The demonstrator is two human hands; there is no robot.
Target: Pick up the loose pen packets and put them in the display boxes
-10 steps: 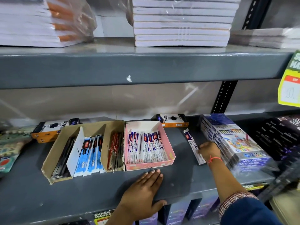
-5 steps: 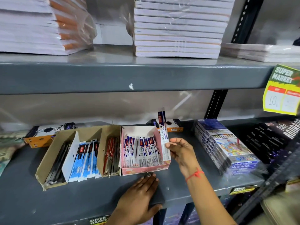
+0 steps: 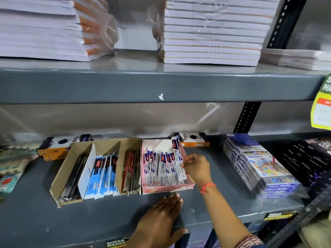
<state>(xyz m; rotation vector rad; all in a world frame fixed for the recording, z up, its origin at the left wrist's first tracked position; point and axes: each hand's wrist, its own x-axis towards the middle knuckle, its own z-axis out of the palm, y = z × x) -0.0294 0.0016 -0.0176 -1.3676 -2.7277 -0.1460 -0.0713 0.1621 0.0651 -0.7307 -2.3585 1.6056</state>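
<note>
My right hand [image 3: 196, 166] pinches a long white pen packet [image 3: 177, 156] with red and blue print, holding it at the right side of the pink display box [image 3: 166, 188]. That box holds several matching white packets standing in a row. Left of it stands a brown cardboard display box [image 3: 61, 178] with three compartments: dark packets, blue and white packets [image 3: 103, 173], and red packets [image 3: 130, 171]. My left hand [image 3: 161, 221] lies flat, palm down, on the grey shelf [image 3: 35, 221] just in front of the pink box.
Two orange and white pen cartons [image 3: 60, 145] [image 3: 192, 139] lie behind the display boxes. A wrapped stack of colour pencil boxes [image 3: 258, 163] sits to the right, dark packs [image 3: 308, 158] beyond it. Green packets [image 3: 12, 165] lie far left. Notebook stacks [image 3: 211, 31] fill the upper shelf.
My right hand picked the loose packet up from the shelf beside the pencil boxes, carried it left and lowered it to the pink box. My left hand stayed flat on the shelf.
</note>
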